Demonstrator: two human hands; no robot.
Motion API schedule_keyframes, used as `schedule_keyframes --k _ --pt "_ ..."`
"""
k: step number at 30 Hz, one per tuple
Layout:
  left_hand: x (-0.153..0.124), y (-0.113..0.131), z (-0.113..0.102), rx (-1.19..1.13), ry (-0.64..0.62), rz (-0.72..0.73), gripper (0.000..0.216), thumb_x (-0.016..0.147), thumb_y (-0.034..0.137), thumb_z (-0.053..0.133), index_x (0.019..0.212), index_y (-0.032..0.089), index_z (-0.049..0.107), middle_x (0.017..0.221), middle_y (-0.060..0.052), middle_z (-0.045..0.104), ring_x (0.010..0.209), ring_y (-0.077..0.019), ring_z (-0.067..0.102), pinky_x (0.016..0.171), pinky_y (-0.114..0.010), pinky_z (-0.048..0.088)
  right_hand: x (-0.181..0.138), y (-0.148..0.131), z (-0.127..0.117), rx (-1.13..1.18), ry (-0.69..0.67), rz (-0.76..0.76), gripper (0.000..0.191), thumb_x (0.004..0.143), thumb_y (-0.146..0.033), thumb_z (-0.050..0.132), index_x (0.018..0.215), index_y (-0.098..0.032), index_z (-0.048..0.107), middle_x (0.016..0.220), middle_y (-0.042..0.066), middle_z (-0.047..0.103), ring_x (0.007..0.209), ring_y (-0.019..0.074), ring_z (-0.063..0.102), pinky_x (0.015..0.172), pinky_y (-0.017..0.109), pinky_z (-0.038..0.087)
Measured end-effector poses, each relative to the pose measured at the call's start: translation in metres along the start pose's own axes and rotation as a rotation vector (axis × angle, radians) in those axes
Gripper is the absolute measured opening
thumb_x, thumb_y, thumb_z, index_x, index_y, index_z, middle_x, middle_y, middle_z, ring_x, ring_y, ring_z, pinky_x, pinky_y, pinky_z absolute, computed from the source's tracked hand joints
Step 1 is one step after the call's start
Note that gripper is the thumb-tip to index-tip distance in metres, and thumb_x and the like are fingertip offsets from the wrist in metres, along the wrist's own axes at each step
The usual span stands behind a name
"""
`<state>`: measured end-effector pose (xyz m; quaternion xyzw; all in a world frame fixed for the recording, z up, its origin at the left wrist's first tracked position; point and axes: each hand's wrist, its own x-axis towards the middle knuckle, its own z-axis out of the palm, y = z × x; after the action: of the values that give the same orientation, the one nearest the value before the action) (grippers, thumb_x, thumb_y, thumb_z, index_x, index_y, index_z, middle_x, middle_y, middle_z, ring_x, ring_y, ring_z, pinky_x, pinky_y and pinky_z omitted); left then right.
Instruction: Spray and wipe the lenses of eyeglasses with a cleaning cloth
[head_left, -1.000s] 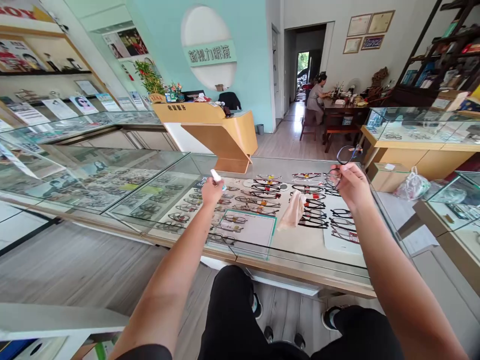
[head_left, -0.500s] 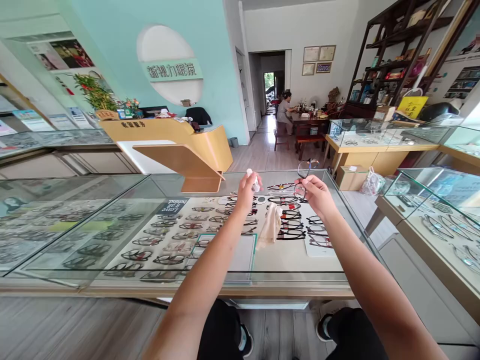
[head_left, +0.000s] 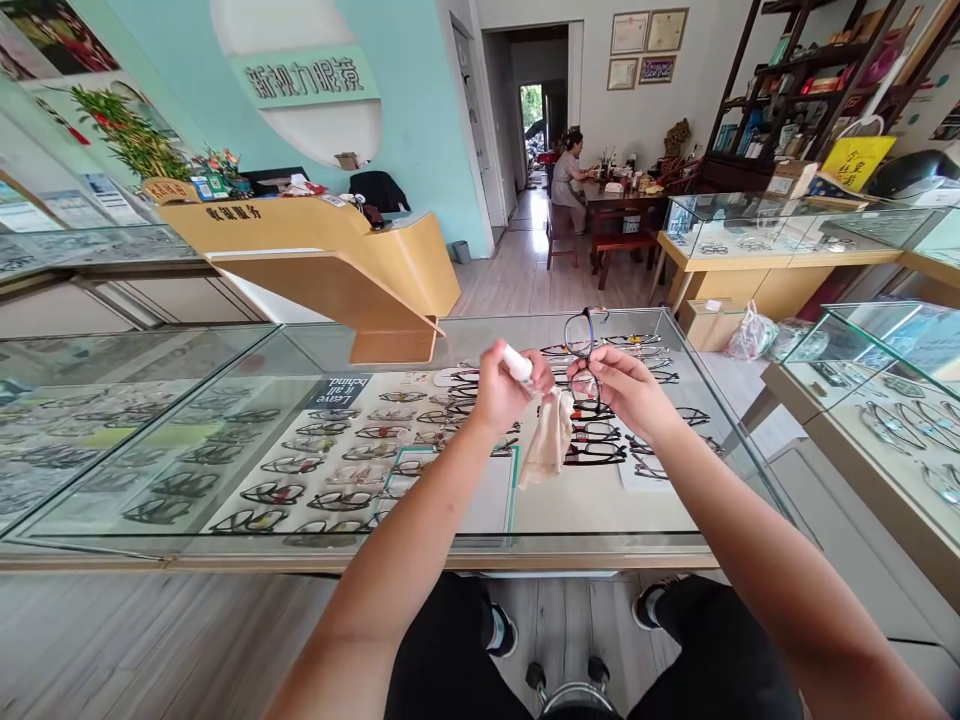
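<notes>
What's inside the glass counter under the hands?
Rows of eyeglasses and a dark lettered panel. The left forearm and pale cloth cover some; what's beneath cannot be seen.

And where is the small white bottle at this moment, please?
In the head view, the white bottle is in the left hand, just left of the glasses held by the right hand.

Left grip (head_left: pixel 498 396) and white bottle (head_left: pixel 517 362) now nearer the eyeglasses (head_left: pixel 579 333).
</notes>
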<state>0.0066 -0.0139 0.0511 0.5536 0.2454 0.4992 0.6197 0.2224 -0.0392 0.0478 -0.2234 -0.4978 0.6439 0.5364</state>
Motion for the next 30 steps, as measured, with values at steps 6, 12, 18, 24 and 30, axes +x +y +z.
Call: schedule_keyframes --k 6,12,18,24,30 --pt "0.001 -0.014 -0.003 0.572 0.261 0.284 0.046 0.097 0.067 0.057 0.085 0.023 0.064 0.085 -0.003 0.061 0.087 -0.0232 0.06 0.085 -0.039 0.048 -0.004 0.014 0.006 -0.095 -0.078 0.003 0.026 0.093 -0.05 0.086 0.098 -0.027 0.074 0.105 0.003 0.081 0.107 0.0222 0.075 0.101 0.039 0.061" --pt "-0.003 -0.012 0.005 0.814 0.335 0.372 0.044 0.101 0.065 0.049 0.086 0.024 0.055 0.09 -0.005 0.063 0.093 -0.0263 0.062 0.091 -0.043 0.048 -0.006 0.025 0.007 -0.077 -0.127 0.007 0.018 0.098 -0.044 0.082 0.101 -0.028 0.074 0.107 0.002 0.081 0.103 0.0195 0.075 0.098 0.035 0.06" --pt "-0.006 -0.01 0.007 0.794 0.297 0.407 0.047 0.103 0.068 0.047 0.091 0.025 0.058 0.092 -0.005 0.063 0.092 -0.0262 0.061 0.089 -0.043 0.047 -0.003 0.014 0.008 0.068 -0.023 0.013 0.023 0.092 -0.044 0.087 0.095 -0.027 0.073 0.103 0.002 0.081 0.098 0.0194 0.076 0.092 0.034 0.063" --pt "-0.013 -0.011 0.016 0.988 0.22 0.46 0.039 0.1 0.063 0.057 0.088 0.025 0.057 0.091 -0.006 0.062 0.094 -0.0278 0.055 0.09 -0.043 0.043 0.002 0.011 0.007 0.192 0.08 -0.008 0.027 0.083 -0.042 0.094 0.093 -0.028 0.074 0.102 0.001 0.083 0.088 0.0189 0.077 0.087 0.035 0.066" --pt "-0.017 -0.002 0.024 0.929 0.201 0.396 0.044 0.097 0.068 0.058 0.085 0.025 0.057 0.09 -0.006 0.06 0.091 -0.028 0.055 0.09 -0.043 0.043 0.002 0.011 0.006 0.186 0.054 -0.011 0.028 0.086 -0.044 0.092 0.094 -0.027 0.072 0.103 0.003 0.082 0.094 0.0197 0.078 0.087 0.033 0.066"
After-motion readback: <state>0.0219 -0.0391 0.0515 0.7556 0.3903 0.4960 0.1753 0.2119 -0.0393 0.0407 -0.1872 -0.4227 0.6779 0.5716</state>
